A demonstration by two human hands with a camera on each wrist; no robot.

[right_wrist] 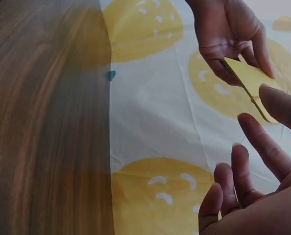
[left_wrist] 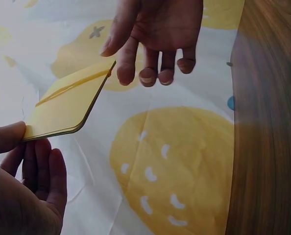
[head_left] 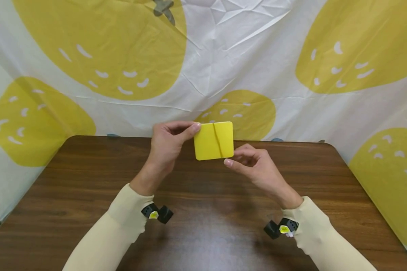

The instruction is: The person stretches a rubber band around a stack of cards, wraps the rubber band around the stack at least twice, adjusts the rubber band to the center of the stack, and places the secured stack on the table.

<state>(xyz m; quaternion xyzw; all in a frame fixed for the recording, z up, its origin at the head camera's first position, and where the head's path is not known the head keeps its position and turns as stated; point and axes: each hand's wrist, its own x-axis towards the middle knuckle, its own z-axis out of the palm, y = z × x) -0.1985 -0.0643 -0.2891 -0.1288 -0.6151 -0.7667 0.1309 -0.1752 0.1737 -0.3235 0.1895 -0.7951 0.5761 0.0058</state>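
From my end of the feed, I see the yellow square (head_left: 205,145) raised in front of the person, tilted up to face the head camera, above the far part of the wooden table (head_left: 196,203) and before the patterned cloth (head_left: 207,75). My left hand (head_left: 167,145) has the only sure grip: the thumb presses the front face at the upper left corner while fingers sit behind it, a pinch closed down to the thickness of the thin square. My right hand (head_left: 262,171) has hold of nothing that I can make out; its thumb and fingers are parted at the lower right corner, and I cannot tell whether a fingertip brushes the edge. As for progress, a thin yellow band (head_left: 217,139) lies across the face from top edge to bottom edge, on a slant rather than straight, and the left wrist view shows it bunched where it meets one edge. So I count the band as on the square, and I judge the banding itself largely done. What I see as not yet done is squaring up that slant, if it matters, and setting the piece down; the pictures don't settle whether either is wanted.
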